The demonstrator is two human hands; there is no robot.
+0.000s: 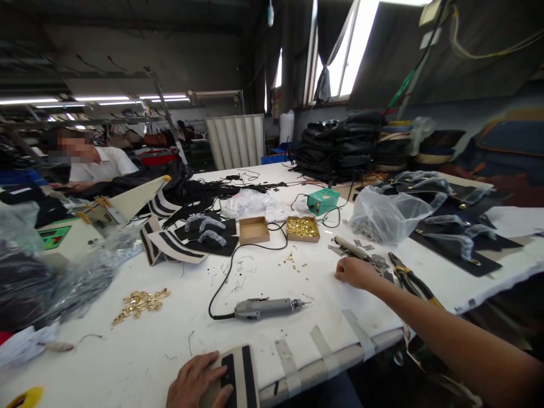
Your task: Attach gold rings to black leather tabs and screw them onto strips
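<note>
At the table's front edge, my left hand (193, 381) grips a beige panel with black stripes (244, 374), its fingers and thumb lying across it. My right hand (356, 273) is curled closed low over the table to the right. What its fingers hold, if anything, is hidden. Just beyond it lies a tool with a beige handle (352, 248), beside flat grey metal plates (379, 262). Between my hands rests a grey electric screwdriver (267, 308), its bit pointing right. Small brass pieces (293, 260) lie scattered behind it.
A box of brass parts (303, 229) stands beside an open cardboard box (254, 231). Pliers (410, 277) lie right of my right hand. Gold-coloured hardware (142, 303) is heaped left. Striped panels (174, 247) and a green power unit (323, 201) sit farther back. A person (100, 161) works at far left.
</note>
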